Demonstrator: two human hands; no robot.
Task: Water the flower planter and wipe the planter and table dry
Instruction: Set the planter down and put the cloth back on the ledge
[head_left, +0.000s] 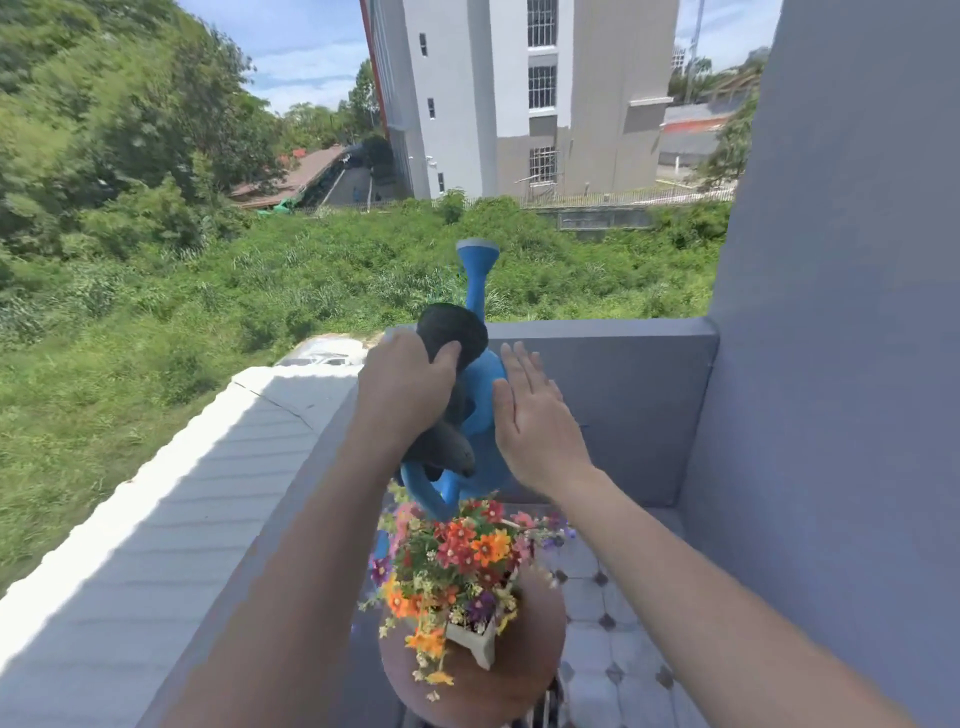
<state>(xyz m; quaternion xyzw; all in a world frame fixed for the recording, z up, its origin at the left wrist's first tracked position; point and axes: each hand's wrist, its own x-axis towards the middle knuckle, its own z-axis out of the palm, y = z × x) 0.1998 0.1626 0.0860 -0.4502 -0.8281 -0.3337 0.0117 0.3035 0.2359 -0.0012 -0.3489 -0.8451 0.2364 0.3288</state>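
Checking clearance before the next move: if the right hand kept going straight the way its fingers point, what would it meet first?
The right hand lies flat against the blue watering can, fingers pointing up and forward. Going straight on, it would probably slide along the can's side, then reach the balcony wall behind; depth there is unclear.

Upper-floor balcony of a residential building. Grey parapet wall (613, 358) at the far side, patterned floor tiles (608, 623), small round brown worktop (540, 654) with a flower planter (480, 642). Beyond: overgrown green slope (156, 322), white multi-storey block (498, 93), roof below left (171, 493).
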